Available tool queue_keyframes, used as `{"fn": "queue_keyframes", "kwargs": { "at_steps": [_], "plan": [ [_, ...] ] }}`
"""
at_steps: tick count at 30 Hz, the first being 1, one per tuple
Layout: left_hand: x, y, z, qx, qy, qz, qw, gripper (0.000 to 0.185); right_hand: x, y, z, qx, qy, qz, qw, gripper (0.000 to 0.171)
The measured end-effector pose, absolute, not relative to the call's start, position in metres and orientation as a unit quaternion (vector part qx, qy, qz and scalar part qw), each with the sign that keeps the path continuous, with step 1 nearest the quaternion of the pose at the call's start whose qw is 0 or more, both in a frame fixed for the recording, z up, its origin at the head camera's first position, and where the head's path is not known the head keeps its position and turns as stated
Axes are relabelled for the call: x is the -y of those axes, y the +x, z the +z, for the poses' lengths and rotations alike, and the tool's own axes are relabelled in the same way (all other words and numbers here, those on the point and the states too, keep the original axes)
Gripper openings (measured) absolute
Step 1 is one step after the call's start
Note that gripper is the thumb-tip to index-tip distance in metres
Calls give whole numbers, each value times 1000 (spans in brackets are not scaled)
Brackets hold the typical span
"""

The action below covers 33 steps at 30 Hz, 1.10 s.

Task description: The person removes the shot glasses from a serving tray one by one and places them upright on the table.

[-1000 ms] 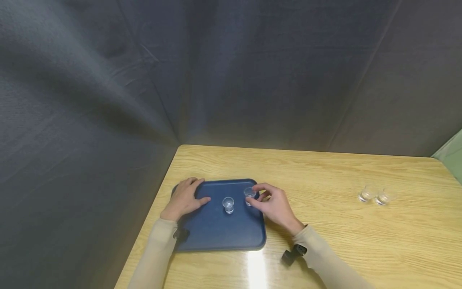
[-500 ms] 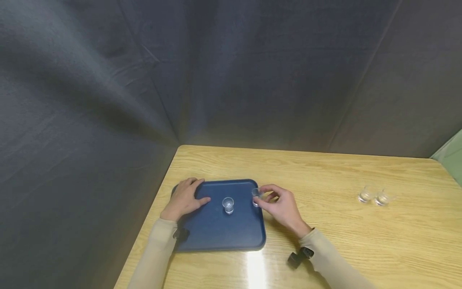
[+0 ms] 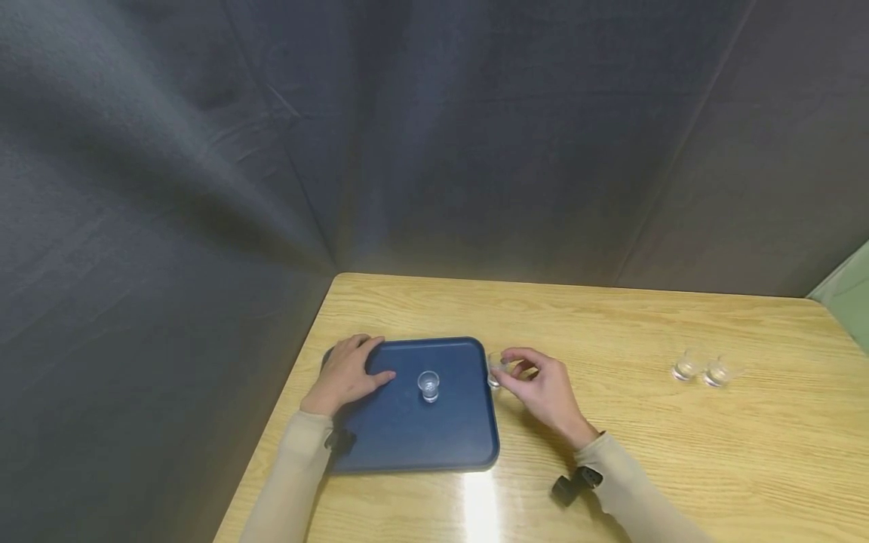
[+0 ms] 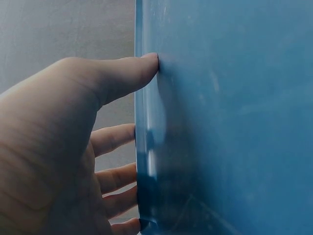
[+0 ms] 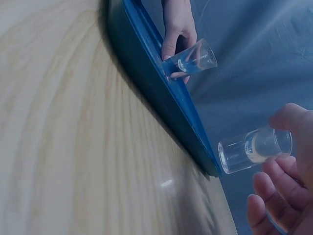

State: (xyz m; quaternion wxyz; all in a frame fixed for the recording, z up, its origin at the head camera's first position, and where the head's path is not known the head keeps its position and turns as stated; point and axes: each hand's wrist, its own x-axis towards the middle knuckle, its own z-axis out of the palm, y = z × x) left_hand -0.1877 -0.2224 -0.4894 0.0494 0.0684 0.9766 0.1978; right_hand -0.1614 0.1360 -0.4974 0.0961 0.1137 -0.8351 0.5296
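Observation:
A blue tray [image 3: 407, 430] lies at the table's left end. My left hand [image 3: 348, 373] rests on its far left corner, thumb pressed on the tray floor [image 4: 230, 117] and fingers [image 4: 115, 139] over the rim. One small clear glass [image 3: 428, 385] stands upright near the tray's middle [image 5: 190, 59]. My right hand [image 3: 536, 385] pinches a second small clear glass [image 3: 495, 369] just past the tray's right edge, lifted above the wooden table [image 5: 49, 147]; the right wrist view shows this glass [image 5: 252, 148] held at my fingertips.
Two more small clear glasses [image 3: 687, 366] [image 3: 718, 371] stand side by side on the table [image 3: 611, 452] to the right. Dark cloth [image 3: 434, 136] hangs behind and to the left. The table's left edge runs close beside the tray.
My right hand has carried the glass from the tray's right side rightward over the rim to just outside it. The left hand and the middle glass have not moved.

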Motion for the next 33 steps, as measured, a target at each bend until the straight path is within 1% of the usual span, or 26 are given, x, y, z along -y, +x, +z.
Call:
{"fn": "queue_keyframes", "kwargs": {
  "at_steps": [8,19,33],
  "plan": [
    [221,-187,-489,-976,71,199,47,79,-148,-158,-499,844,99,516,113,23],
    [222,-187,-489,-976,65,200,48,79,-169,-153,-493,853,46,510,101,31],
    [222,-186,-488,-976,68,203,44,78,-221,-144,-494,868,5,483,116,37]
  ]
}}
